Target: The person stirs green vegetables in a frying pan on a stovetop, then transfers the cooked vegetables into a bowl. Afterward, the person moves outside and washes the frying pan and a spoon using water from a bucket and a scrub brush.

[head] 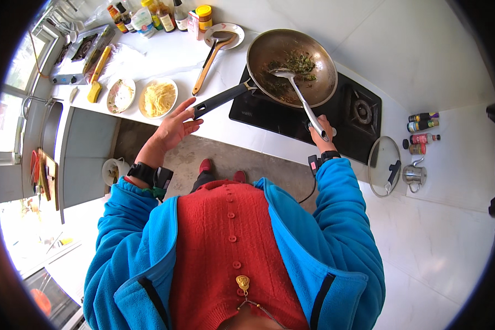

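A wok (264,49) sits over the left burner of a black gas hob (255,111). Chopped, cooked greens (299,62) lie inside it. The metal spatula (299,93) leans in the wok, its handle slanting out over the rim towards me. My left hand (173,126) has its fingers spread beside the end of the black wok handle (218,100), not wrapped around it. At the hob's front edge, near a control knob (334,132), is my right hand (324,134). The spatula handle crosses in front of it and hides part of the fingers, so its grip is unclear.
Left of the wok stand a plate of pale shreds (159,99) and a smaller bowl (121,97). Behind them, a wooden-handled utensil (214,62) rests on a plate (239,37). A glass lid (383,165) and metal pot (413,175) are at right. Sauce bottles (165,18) line the wall.
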Demonstrator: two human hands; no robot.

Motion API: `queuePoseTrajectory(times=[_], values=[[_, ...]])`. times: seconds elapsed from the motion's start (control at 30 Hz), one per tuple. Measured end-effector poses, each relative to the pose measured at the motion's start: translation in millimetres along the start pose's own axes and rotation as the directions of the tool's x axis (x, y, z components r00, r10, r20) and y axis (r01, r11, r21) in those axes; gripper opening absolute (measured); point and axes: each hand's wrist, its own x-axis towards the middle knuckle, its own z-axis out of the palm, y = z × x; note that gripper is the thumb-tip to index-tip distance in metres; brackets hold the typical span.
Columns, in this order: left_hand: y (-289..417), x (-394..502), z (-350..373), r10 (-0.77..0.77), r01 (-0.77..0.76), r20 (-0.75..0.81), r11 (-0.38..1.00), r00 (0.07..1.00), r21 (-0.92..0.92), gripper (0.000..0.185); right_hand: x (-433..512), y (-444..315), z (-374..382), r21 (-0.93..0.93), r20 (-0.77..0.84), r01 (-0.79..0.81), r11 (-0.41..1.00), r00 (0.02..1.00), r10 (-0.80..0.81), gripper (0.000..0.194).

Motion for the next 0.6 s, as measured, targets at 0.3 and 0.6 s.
queuePoseTrajectory(times=[0.3,0.6], values=[[-1.2,-1.7,-4.0,0.022,-0.022,-0.017,1.000,1.000,-0.021,0.053,-1.0,-2.1,0.0,0.026,0.055,-0.115,0.993,0.992,0.113,0.022],[-2.1,-4.3,-2.5,0.020,-0.020,-0.055,1.000,0.998,0.001,0.048,0.9,2.1,5.5,-0.008,0.065,-0.100,0.995,0.993,0.100,0.019]])
